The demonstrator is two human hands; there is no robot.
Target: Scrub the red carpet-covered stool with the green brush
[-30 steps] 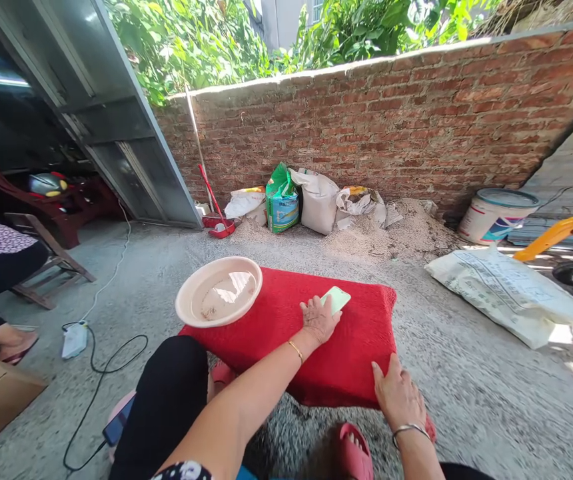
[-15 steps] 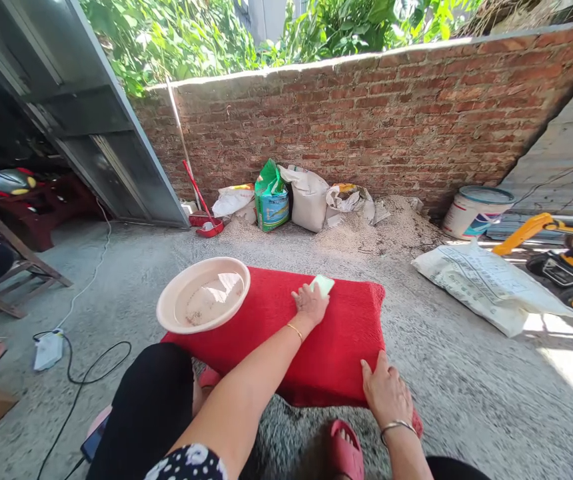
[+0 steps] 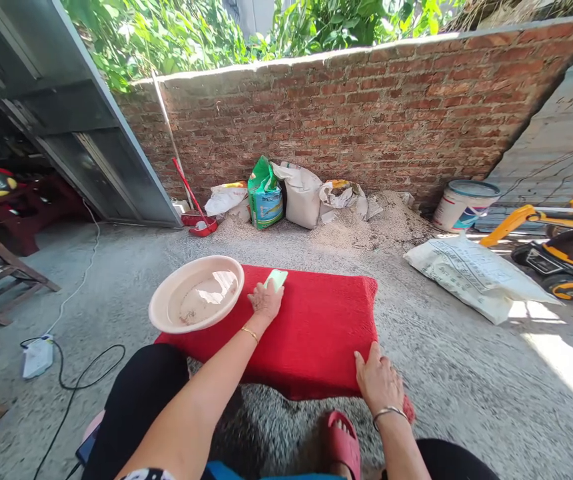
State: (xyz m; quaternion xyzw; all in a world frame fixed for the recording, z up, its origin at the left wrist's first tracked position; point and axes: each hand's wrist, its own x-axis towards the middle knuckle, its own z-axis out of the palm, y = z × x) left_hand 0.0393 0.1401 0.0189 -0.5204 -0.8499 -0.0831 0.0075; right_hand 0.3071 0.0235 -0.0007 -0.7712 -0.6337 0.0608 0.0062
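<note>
My left hand [image 3: 265, 301] reaches forward, its fingers closed on a pale green rectangular block [image 3: 277, 279]; I cannot tell whether it is soap or a brush. The block lies against a red cloth [image 3: 321, 320] spread over a low surface, which the cloth hides. My right hand [image 3: 379, 381] rests on the near right edge of this cloth, thumb apart and fingers extended. Left of my left hand, a cream plastic basin [image 3: 159, 319] holds shallow water with dark bits in it and overlaps the cloth's left end.
A power strip [image 3: 38, 357] with cables lies at left, near a wooden chair [image 3: 11, 280]. Sacks [image 3: 302, 197] and loose grain line the brick wall [image 3: 346, 120]. At right are a full white sack [image 3: 471, 273], a lidded bucket [image 3: 466, 205] and a yellow-black toy vehicle [image 3: 561, 260].
My left hand has slid left along the red cloth with the pale green block, closer to the basin. My right hand stays at the cloth's edge. The view has shifted slightly.
</note>
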